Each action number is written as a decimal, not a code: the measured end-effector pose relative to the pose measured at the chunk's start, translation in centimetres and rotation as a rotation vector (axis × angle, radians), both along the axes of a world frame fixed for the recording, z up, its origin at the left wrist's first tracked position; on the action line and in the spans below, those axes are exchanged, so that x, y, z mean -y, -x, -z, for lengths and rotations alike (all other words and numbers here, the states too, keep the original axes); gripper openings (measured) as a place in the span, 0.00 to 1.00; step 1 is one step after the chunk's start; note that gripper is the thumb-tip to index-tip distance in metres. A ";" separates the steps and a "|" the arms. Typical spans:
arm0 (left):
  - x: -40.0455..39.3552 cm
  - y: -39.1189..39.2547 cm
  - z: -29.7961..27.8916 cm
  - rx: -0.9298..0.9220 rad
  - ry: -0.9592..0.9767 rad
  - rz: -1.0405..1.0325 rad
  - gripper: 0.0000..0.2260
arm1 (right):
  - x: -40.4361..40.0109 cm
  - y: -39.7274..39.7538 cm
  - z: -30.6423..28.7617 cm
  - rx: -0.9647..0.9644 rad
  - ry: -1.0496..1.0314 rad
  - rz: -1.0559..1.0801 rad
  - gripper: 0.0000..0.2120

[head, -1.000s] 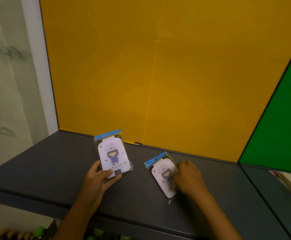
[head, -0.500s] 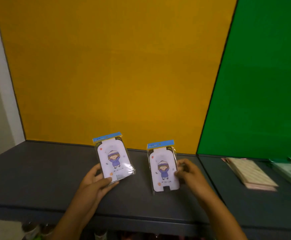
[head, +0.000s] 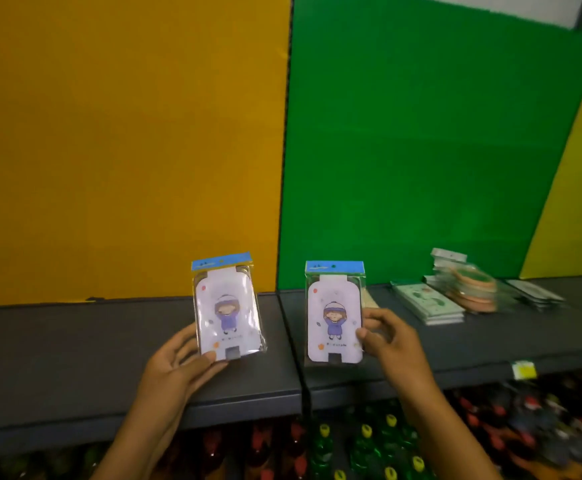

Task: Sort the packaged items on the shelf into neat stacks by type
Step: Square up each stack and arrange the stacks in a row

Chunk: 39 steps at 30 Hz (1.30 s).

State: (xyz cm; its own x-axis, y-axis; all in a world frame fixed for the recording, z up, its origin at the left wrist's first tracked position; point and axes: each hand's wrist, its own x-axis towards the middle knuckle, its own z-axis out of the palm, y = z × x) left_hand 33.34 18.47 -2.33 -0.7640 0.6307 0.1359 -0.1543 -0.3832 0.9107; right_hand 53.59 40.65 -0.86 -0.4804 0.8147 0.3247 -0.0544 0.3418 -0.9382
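Orange wall panel (head: 127,143) fills the back left, green panel (head: 421,150) the back right, with a yellow panel (head: 580,202) at the far right edge. Dark grey shelf (head: 57,344) runs the full width below them, split by a seam near the middle. Under its front edge sit rows of blurred bottles (head: 362,445), green and red ones. A yellow price tag (head: 524,370) hangs on the front edge at right.

Toward the back right of the shelf lie stacks of flat packets: a pale green stack (head: 428,304), a pile with round orange shapes (head: 469,287) just beside it, and more grey-white packets (head: 535,296) further right; details too blurred to read.

Left hand (head: 175,370) grasps the left packet (head: 227,306) by its bottom corner, thumb on the front, fingers behind. Packet is held upright, slightly tilted, above the shelf left of the seam. Right hand (head: 391,341) pinches the right packet (head: 334,313) along its right edge, upright, just right of the seam. Both packets show the same cartoon figure in purple under a blue header card, in clear sleeves. The two packets are apart, side by side.
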 end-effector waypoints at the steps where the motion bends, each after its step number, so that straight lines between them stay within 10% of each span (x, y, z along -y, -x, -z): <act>1: -1.1 -1.2 0.1 -0.007 -0.007 0.016 0.17 | -0.5 -1.8 0.2 -0.010 -0.003 0.020 0.12; 23: -25.6 -19.7 0.6 -0.040 -0.050 0.451 0.19 | -13.3 -27.0 1.7 -0.040 -0.033 0.512 0.09; 27: -31.6 -20.7 0.1 -0.046 -0.053 0.503 0.37 | -18.8 -28.5 0.9 -0.019 -0.043 0.549 0.09; 30: -36.4 -21.1 -0.6 -0.022 -0.073 0.485 0.19 | -23.5 -29.1 -0.3 0.001 -0.067 0.559 0.09; 34: -41.9 -22.0 -1.3 -0.025 -0.100 0.536 0.35 | -28.8 -29.6 -0.9 0.010 -0.095 0.576 0.10; 39: -48.1 -22.7 -0.9 -0.055 -0.068 0.499 0.21 | -34.5 -30.2 -0.6 -0.013 -0.063 0.584 0.10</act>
State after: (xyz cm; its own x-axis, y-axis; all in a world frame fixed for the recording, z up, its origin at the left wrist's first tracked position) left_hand 56.04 66.58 -1.46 -0.3620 0.9056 0.2209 -0.2859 -0.3334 0.8984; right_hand 83.81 75.10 -0.29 0.0467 0.9223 0.3836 0.1486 0.3733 -0.9157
